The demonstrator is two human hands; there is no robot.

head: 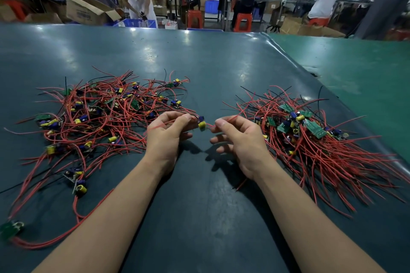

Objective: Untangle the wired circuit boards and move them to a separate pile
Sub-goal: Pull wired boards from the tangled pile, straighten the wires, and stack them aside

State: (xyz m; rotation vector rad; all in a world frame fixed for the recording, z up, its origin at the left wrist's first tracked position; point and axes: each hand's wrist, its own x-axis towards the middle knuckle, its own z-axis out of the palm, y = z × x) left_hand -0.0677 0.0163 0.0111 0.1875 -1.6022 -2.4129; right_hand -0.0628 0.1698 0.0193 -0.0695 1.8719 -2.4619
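Observation:
A tangled heap of small circuit boards with red and black wires (104,113) spreads over the left of the dark green table (199,62). A tidier pile of boards with combed red wires (310,131) lies on the right. Between them my left hand (168,133) pinches a small board with a yellow capacitor (201,123) and its red wires. Just to the right, my right hand (237,137) pinches a red wire (233,118) that runs from that board toward the right pile.
A stray board (11,228) with a long red wire lies at the near left edge. A lighter green table (355,68) adjoins at the right. Beyond the far edge are people, red stools (195,19), cardboard boxes and a blue crate (139,22).

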